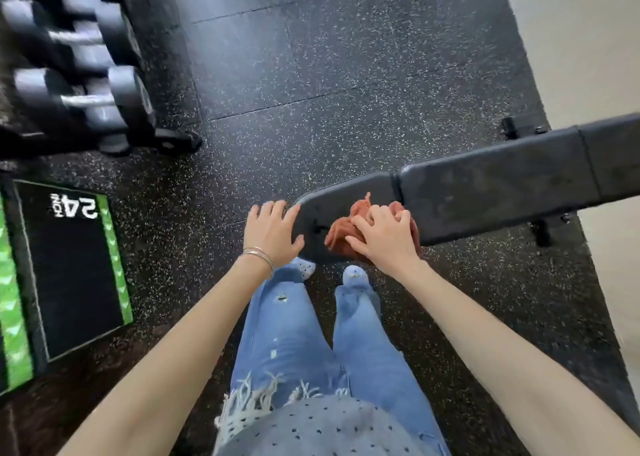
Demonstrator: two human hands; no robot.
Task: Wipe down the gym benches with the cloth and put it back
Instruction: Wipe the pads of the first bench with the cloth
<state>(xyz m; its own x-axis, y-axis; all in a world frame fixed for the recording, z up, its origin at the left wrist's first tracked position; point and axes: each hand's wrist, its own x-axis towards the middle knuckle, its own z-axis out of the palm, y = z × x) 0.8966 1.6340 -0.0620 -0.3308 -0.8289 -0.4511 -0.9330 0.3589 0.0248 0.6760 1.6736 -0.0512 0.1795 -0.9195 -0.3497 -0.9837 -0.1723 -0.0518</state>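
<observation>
the person is standing at the near end of a black padded bench (485, 192), which is running from just below the middle of the view out toward 3 o'clock. the right hand (384, 237) is lying on top of the rust-orange cloth (341, 236), its fingers curling into the bunched fabric and pressing it down on the seat pad, so the cloth is sitting on the bench at about 5 o'clock from centre, just short of the seam between the two pads. the left hand (272, 234), at about 7 o'clock, is resting flat on the rounded tip of the bench with fingers spread and straight, holding nothing (it seems to be bracing only).

as a judgement, the wiping is under way on this bench and is looking far from over: the cloth is working the short seat pad, while the long back pad toward 3 o'clock is showing dull smudges and is probably waiting its turn. no other bench is showing, and neither is the place where the cloth belongs, so the putting back is not yet done.

a rack of dumbbells (86, 99) is standing at 10 o'clock, and a green-edged box (69, 275) marked 24 is sitting at 8 o'clock on the speckled floor (311, 75).
</observation>
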